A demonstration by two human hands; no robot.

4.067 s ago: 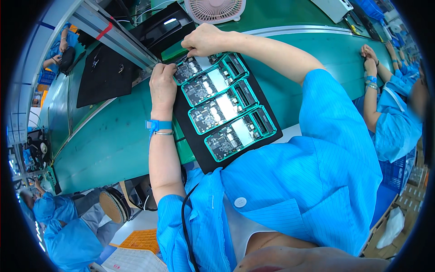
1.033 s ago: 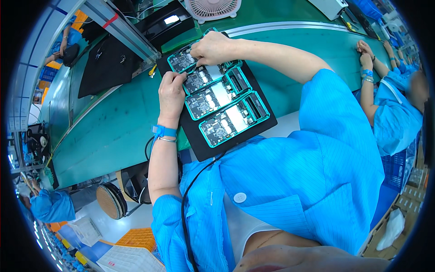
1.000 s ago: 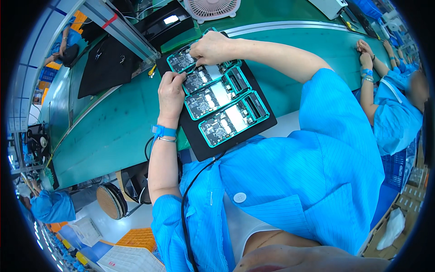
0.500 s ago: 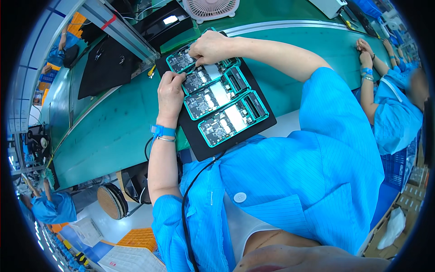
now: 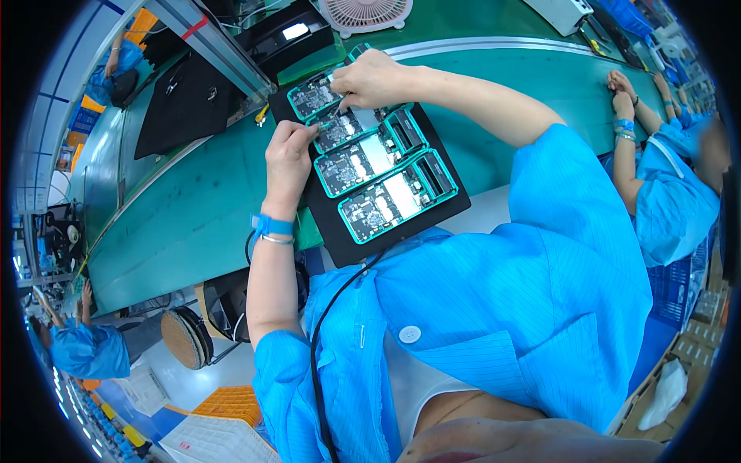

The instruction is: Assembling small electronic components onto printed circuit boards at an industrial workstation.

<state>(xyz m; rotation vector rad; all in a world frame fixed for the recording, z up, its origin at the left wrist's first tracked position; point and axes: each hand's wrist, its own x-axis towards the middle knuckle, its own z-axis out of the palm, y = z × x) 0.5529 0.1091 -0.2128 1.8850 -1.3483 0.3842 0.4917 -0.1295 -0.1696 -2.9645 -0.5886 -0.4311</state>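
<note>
Pressing down on the far end of the black tray [image 5: 455, 207], I have both hands over the row of teal-framed circuit boards that lie on it. My left hand [image 5: 286, 163] rests at the tray's left edge with its fingers curled, the fingertips [image 5: 309, 131] touching the left end of the second board from the far end [image 5: 345, 127]; I cannot tell whether that grip pinches anything or only steadies the frame. My right hand [image 5: 373, 77] lies half-clenched over the gap between the farthest board [image 5: 311, 96] and the second one, fingers bent down onto them, and what, if anything, sits in that grip is hidden beneath the knuckles. Two more boards lie nearer to me on the same tray, the third [image 5: 363, 160] and the nearest [image 5: 397, 196], both untouched, each with a pale strip across its middle. The tray sits on the green bench [image 5: 185, 224], its near corner just beside my blue sleeve. A blue wrist strap [image 5: 271, 226] rings my left wrist. Beyond the tray stands a small pink fan [image 5: 364, 13], and to the far right another person's hands [image 5: 622, 86] rest on the same bench.
</note>
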